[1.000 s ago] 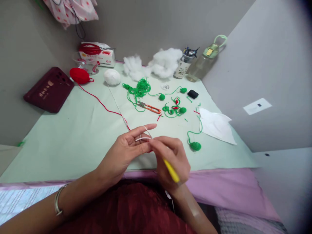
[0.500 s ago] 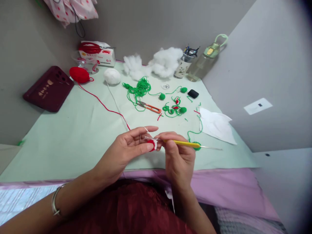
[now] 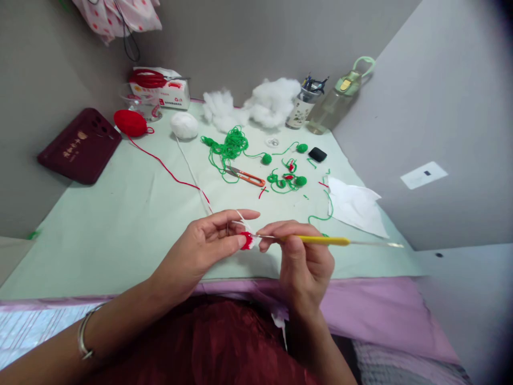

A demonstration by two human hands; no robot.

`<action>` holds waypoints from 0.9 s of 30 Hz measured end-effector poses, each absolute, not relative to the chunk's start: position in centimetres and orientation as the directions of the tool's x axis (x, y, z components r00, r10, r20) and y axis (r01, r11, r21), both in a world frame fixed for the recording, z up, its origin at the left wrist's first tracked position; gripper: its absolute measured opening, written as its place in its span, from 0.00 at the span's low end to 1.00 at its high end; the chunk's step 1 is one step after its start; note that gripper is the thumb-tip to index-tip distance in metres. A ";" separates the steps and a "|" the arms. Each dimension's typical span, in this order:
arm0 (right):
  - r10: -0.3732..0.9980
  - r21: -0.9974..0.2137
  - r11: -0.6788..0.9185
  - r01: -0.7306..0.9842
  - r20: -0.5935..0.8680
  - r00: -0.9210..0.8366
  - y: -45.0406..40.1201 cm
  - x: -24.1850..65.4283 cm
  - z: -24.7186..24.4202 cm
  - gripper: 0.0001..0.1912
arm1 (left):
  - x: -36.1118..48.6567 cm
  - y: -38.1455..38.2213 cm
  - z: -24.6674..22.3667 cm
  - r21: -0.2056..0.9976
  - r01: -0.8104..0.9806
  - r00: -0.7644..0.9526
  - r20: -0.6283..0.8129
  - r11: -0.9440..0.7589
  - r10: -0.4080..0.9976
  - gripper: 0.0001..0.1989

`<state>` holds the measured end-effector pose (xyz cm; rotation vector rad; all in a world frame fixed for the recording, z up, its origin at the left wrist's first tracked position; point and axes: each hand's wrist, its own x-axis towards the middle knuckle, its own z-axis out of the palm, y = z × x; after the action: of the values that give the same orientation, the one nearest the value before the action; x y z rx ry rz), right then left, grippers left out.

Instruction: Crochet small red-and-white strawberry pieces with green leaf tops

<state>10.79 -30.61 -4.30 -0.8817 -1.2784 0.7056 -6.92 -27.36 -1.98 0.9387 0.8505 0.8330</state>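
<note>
My left hand (image 3: 218, 235) pinches a small red and white crochet piece (image 3: 247, 240) between thumb and fingers. White yarn (image 3: 239, 215) runs over its raised index finger. My right hand (image 3: 306, 256) is closed round the yellow handle of a crochet hook (image 3: 324, 240), which lies nearly level. The hook's thin left end meets the crochet piece; its other metal end points right. Red yarn (image 3: 168, 170) trails from a red yarn ball (image 3: 131, 123) toward my left hand, and a white yarn ball (image 3: 184, 125) sits beside that one.
Beyond my hands lie orange thread snips (image 3: 250, 178), tangled green yarn (image 3: 232, 144) and several small green crocheted balls (image 3: 302, 148). White stuffing (image 3: 272, 101), a pen cup (image 3: 300, 109) and a water bottle (image 3: 334, 101) stand at the back. A maroon phone-like case (image 3: 82, 147) leans at left.
My right hand and the crochet hook have moved a little to the right. The hook's left tip has drawn back from over my left fingers to the edge of the crochet piece.
</note>
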 end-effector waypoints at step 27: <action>0.799 -0.795 0.581 0.174 0.598 0.067 -30.5 11.3 -3.8 0.11 | -7.7 -26.6 -1.1 0.989 -0.026 0.447 -0.122 0.149 0.886 0.16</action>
<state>11.31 -30.49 -3.80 -0.8796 -1.4598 0.5770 -7.67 -26.59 -1.14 1.2495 0.8897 0.7985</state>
